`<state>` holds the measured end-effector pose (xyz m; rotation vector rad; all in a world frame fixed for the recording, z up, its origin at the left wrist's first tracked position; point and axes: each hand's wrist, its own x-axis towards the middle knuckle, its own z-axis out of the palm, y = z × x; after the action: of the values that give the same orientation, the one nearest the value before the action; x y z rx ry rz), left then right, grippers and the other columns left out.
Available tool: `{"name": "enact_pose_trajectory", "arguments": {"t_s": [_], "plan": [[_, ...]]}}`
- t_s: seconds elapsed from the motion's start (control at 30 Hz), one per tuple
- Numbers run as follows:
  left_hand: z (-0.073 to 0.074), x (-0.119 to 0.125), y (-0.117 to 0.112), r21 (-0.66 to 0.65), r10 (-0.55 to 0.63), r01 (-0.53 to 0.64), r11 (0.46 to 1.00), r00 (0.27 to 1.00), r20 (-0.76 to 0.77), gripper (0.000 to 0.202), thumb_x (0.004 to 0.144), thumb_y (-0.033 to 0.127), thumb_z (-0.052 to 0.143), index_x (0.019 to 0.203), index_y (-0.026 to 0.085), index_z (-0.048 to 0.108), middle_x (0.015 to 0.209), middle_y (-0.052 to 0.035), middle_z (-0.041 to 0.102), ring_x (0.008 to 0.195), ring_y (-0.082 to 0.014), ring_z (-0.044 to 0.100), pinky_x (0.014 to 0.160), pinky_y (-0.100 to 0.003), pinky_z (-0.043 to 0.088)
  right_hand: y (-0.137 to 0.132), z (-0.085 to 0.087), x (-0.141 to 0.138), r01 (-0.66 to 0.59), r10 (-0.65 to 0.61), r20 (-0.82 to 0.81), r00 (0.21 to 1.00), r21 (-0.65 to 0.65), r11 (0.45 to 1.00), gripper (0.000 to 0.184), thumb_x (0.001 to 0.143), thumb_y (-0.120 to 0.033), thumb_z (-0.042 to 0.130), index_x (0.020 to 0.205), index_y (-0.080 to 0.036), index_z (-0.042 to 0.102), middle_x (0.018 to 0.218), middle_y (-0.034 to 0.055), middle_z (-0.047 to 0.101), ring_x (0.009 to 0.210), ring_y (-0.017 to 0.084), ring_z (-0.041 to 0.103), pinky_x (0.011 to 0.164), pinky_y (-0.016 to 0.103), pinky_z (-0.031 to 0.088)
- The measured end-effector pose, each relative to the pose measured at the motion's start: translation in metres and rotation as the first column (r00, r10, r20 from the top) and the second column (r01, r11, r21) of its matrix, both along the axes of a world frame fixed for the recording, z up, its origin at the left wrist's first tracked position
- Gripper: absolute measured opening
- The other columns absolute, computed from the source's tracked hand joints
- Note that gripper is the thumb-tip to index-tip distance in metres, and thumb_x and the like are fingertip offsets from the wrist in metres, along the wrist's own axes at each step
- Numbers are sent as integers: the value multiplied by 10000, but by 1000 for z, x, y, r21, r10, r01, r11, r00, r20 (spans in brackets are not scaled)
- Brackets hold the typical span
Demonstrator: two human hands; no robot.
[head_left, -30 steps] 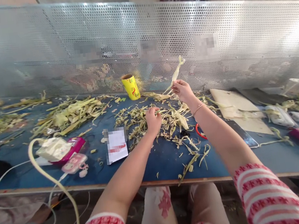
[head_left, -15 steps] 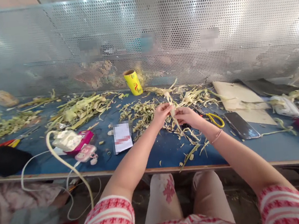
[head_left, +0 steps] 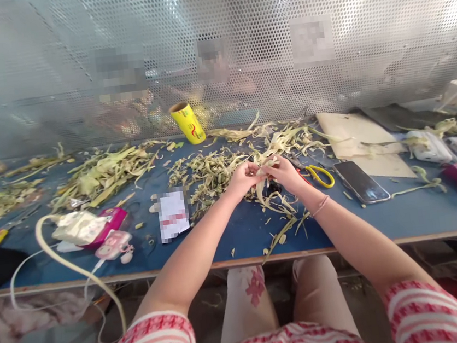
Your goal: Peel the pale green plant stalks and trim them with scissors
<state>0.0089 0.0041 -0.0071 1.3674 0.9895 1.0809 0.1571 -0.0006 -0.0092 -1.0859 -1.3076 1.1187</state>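
Observation:
Over a heap of curled plant pieces point(head_left: 208, 179), my left hand point(head_left: 245, 179) and my right hand point(head_left: 285, 175) meet close together. Between their pinched fingers is a pale dry leaf strip point(head_left: 267, 162), partly covered by the fingertips. Both hands are closed on it. Long pale strips point(head_left: 291, 141) lie just behind the hands, and more loose strips point(head_left: 279, 205) lie below them. Scissors with yellow and red handles point(head_left: 321, 176) rest right beside my right hand, their blades partly hidden.
A yellow tube point(head_left: 190, 125) leans near the perforated metal screen point(head_left: 255, 42). Right of me lie a phone point(head_left: 360, 181) and cardboard point(head_left: 356, 135). Leftward are a paper packet point(head_left: 173, 215), a magenta-and-white device point(head_left: 95, 228) with cables, and a leaf pile point(head_left: 103, 175).
The strip stood upright between my hands before; now it is bunched low between my fingers, and the hands have drawn closer together. The camera view has shifted slightly.

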Motion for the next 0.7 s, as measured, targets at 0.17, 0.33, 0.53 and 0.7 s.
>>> {"name": "enact_pose_trajectory", "arguments": {"t_s": [0.17,0.33,0.53,0.7], "plan": [[-1,-1,0,24,49,-49,999,999,-6,405,541,213,825,824,163,540,726,32,578,491,-49,490,438,-187,364,-5,6,0,-45,29,-156,987,-99,994,391,568,-340,759,859,-211,532,728,-55,594,649,84,580,621,223,496],[-3,-2,2,65,64,-62,996,998,-26,329,585,146,766,847,163,568,798,12,622,533,-56,521,508,-200,420,-5,8,0,-57,32,-247,968,-94,994,503,559,-346,779,947,-232,480,727,-72,594,675,86,600,692,251,518],[-6,-1,4,-60,-10,12,998,1000,22,294,583,148,760,850,146,638,762,-10,663,599,-91,593,548,-208,463,1,5,8,12,-10,-166,986,13,1000,401,576,-354,763,862,-214,519,725,-48,599,666,99,584,699,272,514],[-7,-1,5,-148,-113,118,982,993,46,279,528,253,820,723,136,658,572,18,610,447,-73,527,444,-204,426,10,3,17,66,-51,-121,991,121,990,340,631,-335,714,864,-220,494,836,-11,640,781,134,614,782,308,517]]}}
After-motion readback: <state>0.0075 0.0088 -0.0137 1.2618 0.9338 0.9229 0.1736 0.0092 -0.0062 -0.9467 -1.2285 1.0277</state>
